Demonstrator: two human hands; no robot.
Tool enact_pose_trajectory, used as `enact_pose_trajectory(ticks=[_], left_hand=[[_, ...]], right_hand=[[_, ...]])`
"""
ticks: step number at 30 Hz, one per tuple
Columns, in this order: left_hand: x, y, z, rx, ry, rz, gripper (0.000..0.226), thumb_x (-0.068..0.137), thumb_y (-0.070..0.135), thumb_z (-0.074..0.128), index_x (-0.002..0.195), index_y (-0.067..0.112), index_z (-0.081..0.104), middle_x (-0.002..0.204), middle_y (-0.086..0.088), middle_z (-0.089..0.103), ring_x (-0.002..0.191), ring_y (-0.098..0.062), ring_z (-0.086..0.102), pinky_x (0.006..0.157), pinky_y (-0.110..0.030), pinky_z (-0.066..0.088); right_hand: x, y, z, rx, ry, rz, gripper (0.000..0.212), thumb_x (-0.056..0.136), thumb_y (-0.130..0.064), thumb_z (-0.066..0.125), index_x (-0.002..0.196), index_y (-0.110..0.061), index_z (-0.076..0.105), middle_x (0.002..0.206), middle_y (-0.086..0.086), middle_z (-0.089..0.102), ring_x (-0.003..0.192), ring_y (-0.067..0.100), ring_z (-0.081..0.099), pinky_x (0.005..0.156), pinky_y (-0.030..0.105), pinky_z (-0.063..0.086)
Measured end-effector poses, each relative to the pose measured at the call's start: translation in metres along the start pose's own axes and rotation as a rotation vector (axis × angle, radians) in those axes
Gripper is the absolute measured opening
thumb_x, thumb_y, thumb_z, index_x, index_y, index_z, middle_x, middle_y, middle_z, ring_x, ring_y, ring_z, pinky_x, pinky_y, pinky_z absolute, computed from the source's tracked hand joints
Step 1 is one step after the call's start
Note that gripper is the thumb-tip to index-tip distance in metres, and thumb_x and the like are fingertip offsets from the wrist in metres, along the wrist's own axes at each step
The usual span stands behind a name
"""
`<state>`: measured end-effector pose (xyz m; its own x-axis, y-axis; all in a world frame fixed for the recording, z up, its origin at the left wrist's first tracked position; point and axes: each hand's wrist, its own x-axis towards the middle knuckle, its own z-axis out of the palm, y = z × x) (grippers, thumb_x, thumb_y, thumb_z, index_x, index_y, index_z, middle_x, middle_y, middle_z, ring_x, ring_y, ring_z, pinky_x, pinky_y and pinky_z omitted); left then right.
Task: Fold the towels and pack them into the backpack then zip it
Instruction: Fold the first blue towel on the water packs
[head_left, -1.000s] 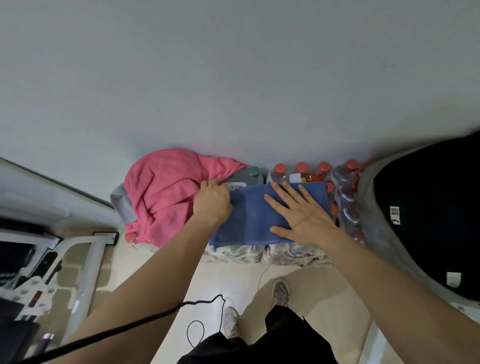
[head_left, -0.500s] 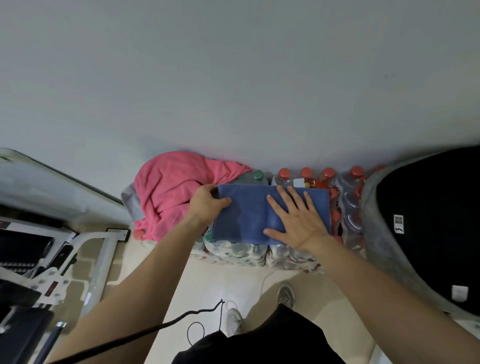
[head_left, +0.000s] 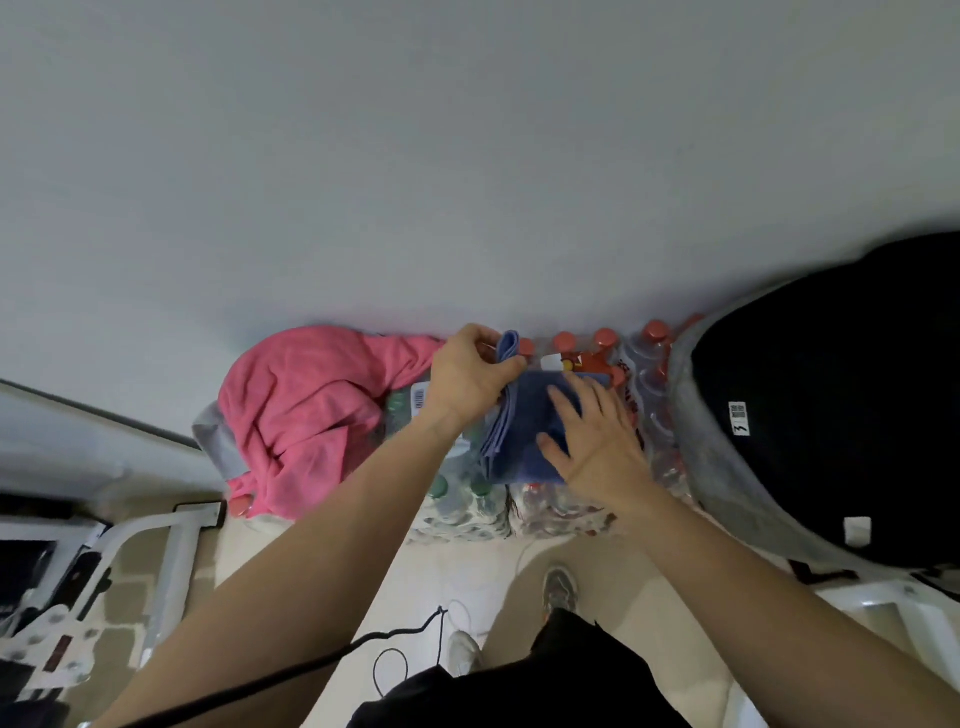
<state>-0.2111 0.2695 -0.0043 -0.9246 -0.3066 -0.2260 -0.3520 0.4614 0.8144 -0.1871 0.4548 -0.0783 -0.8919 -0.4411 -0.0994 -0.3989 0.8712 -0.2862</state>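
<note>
On top of the shrink-wrapped packs of red-capped bottles (head_left: 582, 358) lies the soft blue cloth towel (head_left: 524, 431). My left hand (head_left: 470, 376) pinches its raised left edge, while my right hand (head_left: 597, 436) lies spread flat on the rest. It looks light and floppy (it would slump if gripped mid-sheet), so I judge corners and edges the best hold. A crumpled pink towel (head_left: 306, 410) lies just left; the black backpack (head_left: 831, 400) sits right.

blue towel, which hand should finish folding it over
Left. The left hand already pinches the lifted edge of the blue towel, while the right hand lies flat on it, pinning it to the bottle packs.
</note>
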Motion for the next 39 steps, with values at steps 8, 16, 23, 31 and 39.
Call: enact_pose_trajectory(ticks=[8, 16, 23, 31, 39], left_hand=[[-0.013, 0.016, 0.085, 0.233, -0.18, 0.129, 0.021, 0.083, 0.022, 0.073, 0.1, 0.013, 0.064, 0.085, -0.002, 0.068, 0.078, -0.018, 0.064, 0.062, -0.027, 0.048], [-0.021, 0.014, 0.096, 0.252, -0.257, 0.187, 0.025, 0.094, 0.022, 0.062, 0.116, 0.013, 0.067, 0.1, -0.003, 0.073, 0.092, -0.017, 0.067, 0.086, -0.034, 0.055], [-0.026, -0.055, 0.066, 0.651, -0.042, 0.474, 0.045, 0.091, 0.017, 0.057, 0.136, 0.013, 0.056, 0.145, -0.005, 0.052, 0.135, -0.029, 0.045, 0.106, -0.045, 0.043], [-0.03, -0.079, 0.077, 0.724, -0.319, 0.388, 0.06, 0.106, 0.039, 0.021, 0.157, 0.021, -0.002, 0.165, 0.006, -0.01, 0.151, -0.015, -0.014, 0.119, -0.044, -0.004], [-0.023, -0.062, 0.049, 0.342, -0.071, 0.147, 0.051, 0.095, 0.008, 0.049, 0.145, 0.011, 0.04, 0.145, -0.011, 0.042, 0.125, -0.03, 0.049, 0.099, -0.041, 0.045]], right_hand=[[-0.067, 0.031, -0.002, 0.069, 0.009, 0.191, 0.054, 0.082, -0.025, 0.055, 0.133, -0.009, 0.056, 0.137, 0.011, 0.052, 0.121, 0.032, 0.051, 0.099, 0.044, 0.047], [-0.071, 0.023, -0.011, 0.342, 0.131, 0.336, 0.057, 0.087, -0.009, 0.058, 0.142, -0.009, 0.046, 0.139, 0.011, 0.048, 0.125, 0.03, 0.048, 0.103, 0.04, 0.042], [-0.01, 0.004, -0.007, -0.007, 0.099, 0.007, 0.064, 0.095, -0.036, 0.024, 0.148, -0.003, 0.038, 0.154, 0.015, 0.039, 0.142, 0.029, 0.036, 0.119, 0.044, 0.028], [0.005, 0.031, 0.014, -0.172, -0.138, 0.015, 0.075, 0.094, -0.052, 0.002, 0.155, -0.009, 0.006, 0.164, 0.01, 0.011, 0.152, 0.024, 0.009, 0.122, 0.049, 0.007], [0.043, 0.016, -0.022, -0.076, -0.062, -0.035, 0.055, 0.095, -0.036, 0.048, 0.143, -0.011, 0.039, 0.144, 0.009, 0.046, 0.132, 0.028, 0.04, 0.113, 0.042, 0.03]])
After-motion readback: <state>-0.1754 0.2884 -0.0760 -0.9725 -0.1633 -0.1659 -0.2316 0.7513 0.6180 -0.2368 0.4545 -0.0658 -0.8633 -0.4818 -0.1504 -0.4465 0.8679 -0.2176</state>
